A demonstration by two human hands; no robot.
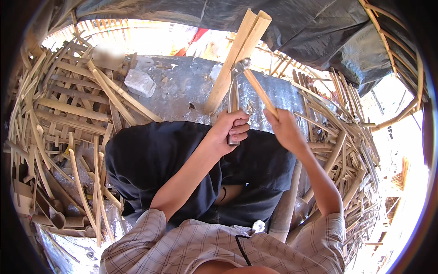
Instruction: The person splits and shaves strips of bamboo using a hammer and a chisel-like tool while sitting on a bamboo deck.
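My left hand [231, 130] is wrapped round a long, shiny metal blade tool [233, 96], whose silver end pokes out below the fist. Whether it is a knife or a chisel I cannot tell. My right hand [287, 129] grips the wooden handle of a hammer [261, 92]. The hammer's metal head meets or overlaps the blade tool's upper end. Beside and behind them a bamboo length [236, 55], split lengthwise, leans up from the ground. Where the blade touches the bamboo is partly hidden.
Woven bamboo slats and loose strips [73, 109] lie at the left, with more strips [349, 155] heaped at the right. A pale stone block [140, 82] rests on the grey ground sheet [175, 82]. A bamboo pole [288, 201] lies beside my right leg. Dark sheeting [315, 27] hangs ahead.
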